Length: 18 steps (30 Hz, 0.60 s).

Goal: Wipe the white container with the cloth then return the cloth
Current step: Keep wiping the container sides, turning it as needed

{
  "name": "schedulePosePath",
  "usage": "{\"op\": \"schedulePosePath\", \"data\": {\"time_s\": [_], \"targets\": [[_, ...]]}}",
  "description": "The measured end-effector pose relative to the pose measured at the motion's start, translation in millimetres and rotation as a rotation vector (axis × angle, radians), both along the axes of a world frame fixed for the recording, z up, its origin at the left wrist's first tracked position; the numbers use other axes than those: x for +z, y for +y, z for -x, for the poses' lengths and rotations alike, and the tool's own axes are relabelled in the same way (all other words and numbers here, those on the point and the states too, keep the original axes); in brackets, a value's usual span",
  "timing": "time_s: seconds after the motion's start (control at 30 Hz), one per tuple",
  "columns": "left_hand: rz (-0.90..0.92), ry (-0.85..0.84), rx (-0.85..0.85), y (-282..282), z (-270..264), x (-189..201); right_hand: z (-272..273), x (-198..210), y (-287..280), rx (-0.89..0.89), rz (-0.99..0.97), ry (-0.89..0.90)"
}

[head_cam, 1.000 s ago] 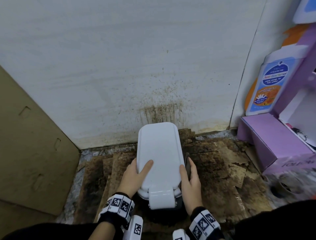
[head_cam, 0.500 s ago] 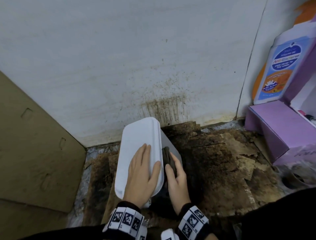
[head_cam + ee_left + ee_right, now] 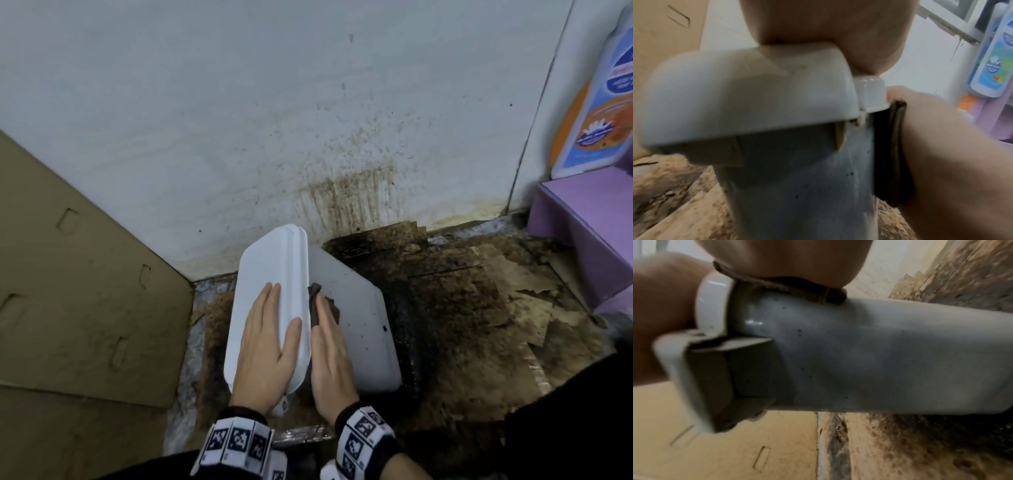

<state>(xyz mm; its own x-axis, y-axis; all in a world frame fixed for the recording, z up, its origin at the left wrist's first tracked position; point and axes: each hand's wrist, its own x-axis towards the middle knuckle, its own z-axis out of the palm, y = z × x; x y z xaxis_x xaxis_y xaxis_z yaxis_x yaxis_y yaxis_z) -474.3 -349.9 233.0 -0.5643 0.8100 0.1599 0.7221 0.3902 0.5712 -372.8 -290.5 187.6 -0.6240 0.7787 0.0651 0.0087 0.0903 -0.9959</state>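
Note:
The white container [image 3: 356,329] is tipped over to the left, so its lid [image 3: 270,260] faces left and a speckled side wall faces up. My left hand [image 3: 270,339] lies flat on the lid with straight fingers. My right hand [image 3: 329,346] presses a dark brown cloth [image 3: 317,301] flat against the side wall just under the lid's rim. The left wrist view shows the folded cloth [image 3: 892,154] sandwiched between the right palm [image 3: 951,154] and the container [image 3: 797,178]. In the right wrist view the cloth [image 3: 789,288] lies on the container [image 3: 869,356] under my hand.
Stained, peeling cardboard [image 3: 479,308] covers the floor under the container. A dirty white wall [image 3: 274,102] stands right behind it. A tan cardboard sheet [image 3: 68,291] leans at the left. A purple box [image 3: 589,222] and a bottle-shaped display [image 3: 599,102] stand at the right.
The container went from upright to tipped leftward. My left hand slid onto the lid, and my right hand with the cloth moved onto the upturned side wall.

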Motion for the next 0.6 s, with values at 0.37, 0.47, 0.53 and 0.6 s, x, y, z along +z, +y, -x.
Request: {"op": "schedulePosePath", "data": {"time_s": [0.37, 0.47, 0.53, 0.6], "targets": [[-0.001, -0.021, 0.037, -8, 8, 1, -35, -127, 53, -0.108, 0.140, -0.284], [-0.004, -0.025, 0.036, -10, 10, 0, -40, -145, 61, -0.163, 0.272, -0.356], [-0.001, -0.027, 0.036, -11, 11, -1, -36, -140, 59, -0.198, 0.295, -0.364], [-0.004, -0.025, 0.037, -12, 12, -1, -28, -125, 51, -0.235, 0.283, -0.333]]}}
